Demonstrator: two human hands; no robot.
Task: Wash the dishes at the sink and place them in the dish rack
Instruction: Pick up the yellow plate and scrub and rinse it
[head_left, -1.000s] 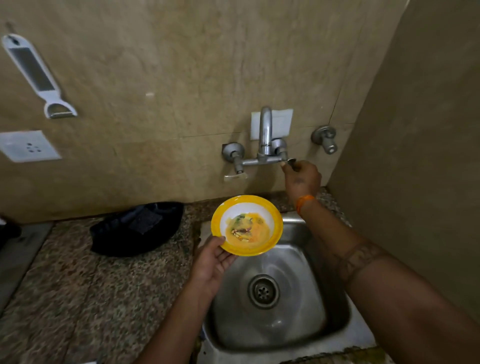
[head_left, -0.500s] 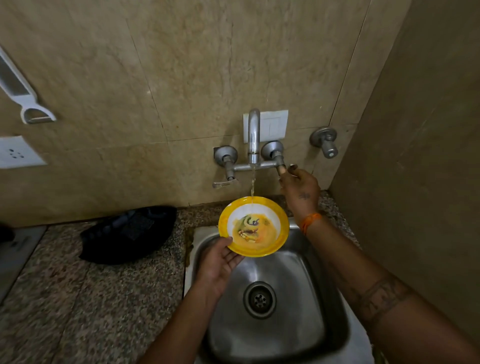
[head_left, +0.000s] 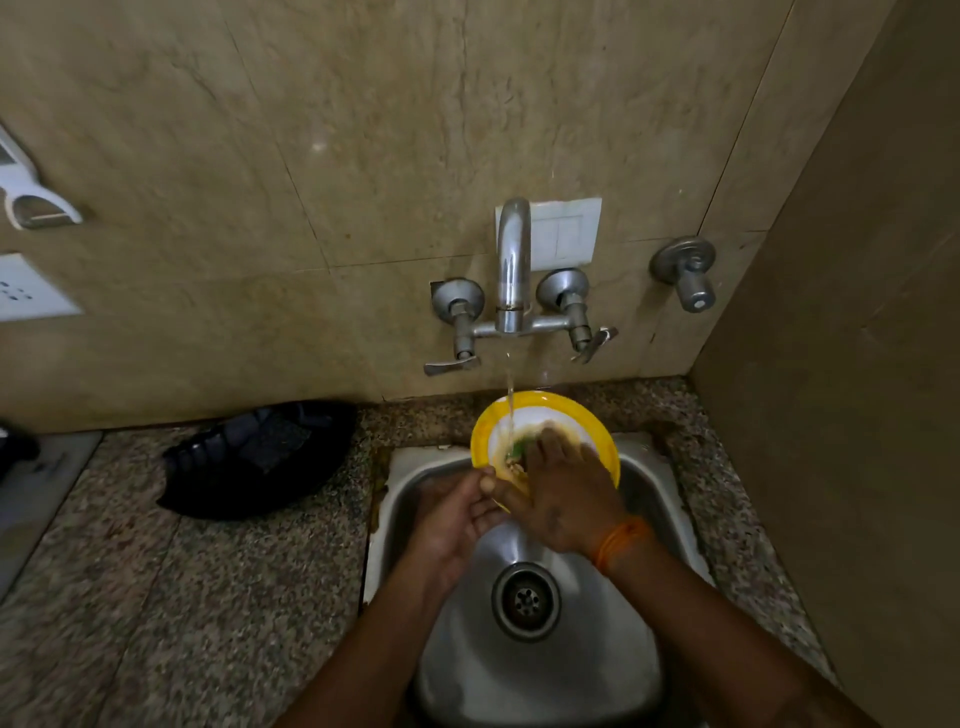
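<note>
A round yellow-rimmed bowl with a white inside (head_left: 550, 410) was held over the back edge of the stainless steel sink (head_left: 535, 675), directly below the chrome wall tap (head_left: 511, 270), from which a thin stream of water (head_left: 509, 395) fell into it. The bowl's near rim was pinched in the grip of the left hand (head_left: 457, 519), thumb on top. The right hand (head_left: 566, 493), an orange band (head_left: 621, 540) at its wrist, was laid flat-fingered inside the bowl on yellowish food residue. Left of the sink, a black plastic tray (head_left: 254, 457) lay on the speckled granite surface (head_left: 156, 623). No legible writing was seen.
</note>
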